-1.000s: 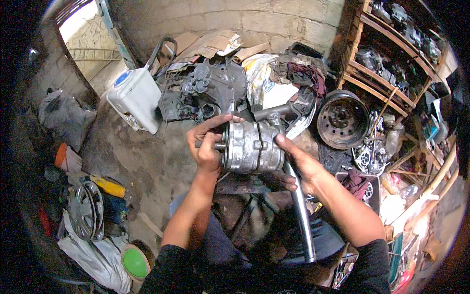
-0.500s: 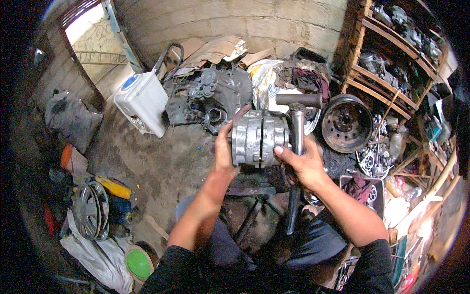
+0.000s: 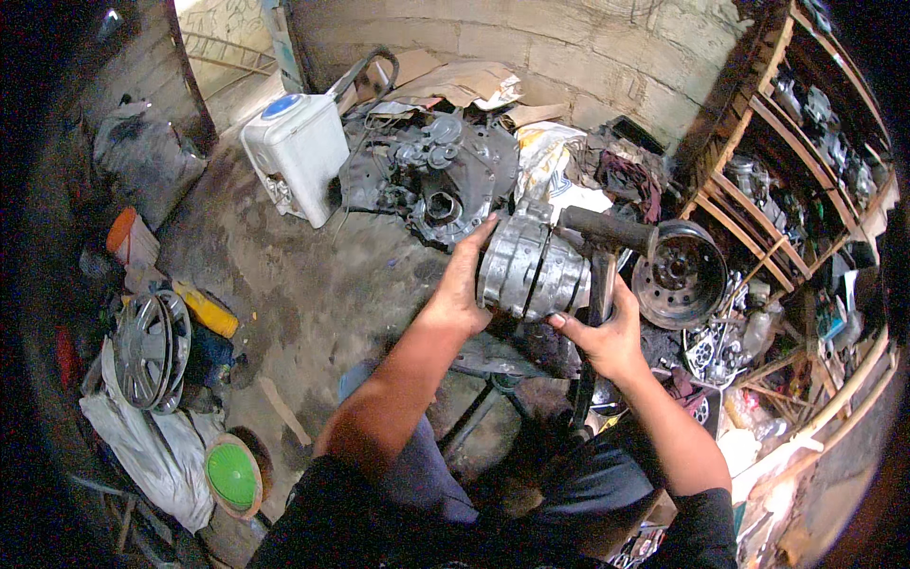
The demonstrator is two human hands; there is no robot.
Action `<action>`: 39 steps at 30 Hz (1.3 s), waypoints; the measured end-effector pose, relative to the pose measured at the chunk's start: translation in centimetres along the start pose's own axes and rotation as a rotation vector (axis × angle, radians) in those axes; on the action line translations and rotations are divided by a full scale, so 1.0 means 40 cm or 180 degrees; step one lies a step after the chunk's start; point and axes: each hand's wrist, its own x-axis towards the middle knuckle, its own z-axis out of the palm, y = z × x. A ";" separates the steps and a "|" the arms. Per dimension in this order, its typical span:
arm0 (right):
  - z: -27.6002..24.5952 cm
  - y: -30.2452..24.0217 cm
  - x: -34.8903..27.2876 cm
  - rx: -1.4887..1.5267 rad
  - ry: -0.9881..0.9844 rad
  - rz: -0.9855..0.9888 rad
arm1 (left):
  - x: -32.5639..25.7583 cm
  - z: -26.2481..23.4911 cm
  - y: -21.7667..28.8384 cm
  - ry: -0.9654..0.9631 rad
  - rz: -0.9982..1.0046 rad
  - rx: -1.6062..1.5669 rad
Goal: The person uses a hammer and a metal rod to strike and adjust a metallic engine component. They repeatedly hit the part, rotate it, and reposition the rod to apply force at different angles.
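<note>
Between my hands is a silver, ribbed, drum-shaped metal part (image 3: pixel 510 268), tilted, with a dark gap running round its middle. My left hand (image 3: pixel 460 296) is pressed along its left side, thumb and fingers spread on it. My right hand (image 3: pixel 614 339) supports its right end, the thumb against the lower edge. A hammer (image 3: pixel 609 229) with a dark cylindrical head stands upright in that same right hand. Its handle runs down through the grip toward my knees; the fingers wrapped behind are mostly hidden. Below the drum is a dark metal stand (image 3: pixel 493 362) with splayed legs.
A greasy gearbox casing (image 3: pixel 445 171) lies ahead, beside a white jerrycan (image 3: pixel 299 156). A steel wheel rim (image 3: pixel 678 275) and wooden shelves (image 3: pixel 749 190) of metal parts are at right. Wheel covers (image 3: pixel 142 351) and a green-topped round container (image 3: pixel 233 474) lie at left.
The view has turned, so the surroundings sit differently. The drum-shaped part has tilted, its right end lower, and the hammer leans with it. Both hands keep their holds.
</note>
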 end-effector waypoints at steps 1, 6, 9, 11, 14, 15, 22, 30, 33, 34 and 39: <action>0.006 -0.006 0.000 -0.0042 -0.0020 -0.0077 | -0.001 -0.011 0.001 0.0060 0.0109 -0.0029; 0.015 -0.002 -0.004 -0.0159 0.0091 -0.0385 | -0.015 -0.025 0.000 -0.0067 0.0524 0.0235; 0.026 0.008 -0.010 -0.0198 0.0251 -0.0657 | -0.031 -0.012 0.007 -0.0071 0.0613 0.0151; 0.030 0.012 -0.013 -0.0196 0.0318 -0.0617 | -0.036 -0.001 0.012 0.0032 0.0736 0.0133; 0.028 0.021 -0.014 0.0292 0.0415 -0.0378 | -0.028 -0.014 0.018 -0.0067 0.1380 0.0463; 0.025 0.012 -0.012 0.0286 0.0431 -0.0399 | -0.031 -0.016 0.018 -0.0071 0.1592 0.0662; -0.003 -0.067 -0.007 0.0614 0.0522 -0.0011 | -0.021 -0.037 0.015 -0.0314 0.2044 0.1294; -0.026 -0.069 0.000 0.0693 0.0585 -0.0085 | -0.020 -0.017 0.003 -0.0374 0.1990 0.1186; -0.031 -0.059 -0.004 0.0753 0.0570 -0.0005 | -0.020 -0.011 -0.002 -0.0413 0.1985 0.1239; -0.032 -0.058 -0.005 0.0724 0.0554 0.0017 | -0.019 -0.013 0.000 -0.0450 0.1996 0.1261; -0.041 -0.058 -0.009 0.0567 0.0514 0.0151 | -0.023 0.004 0.006 -0.0475 0.2175 0.1592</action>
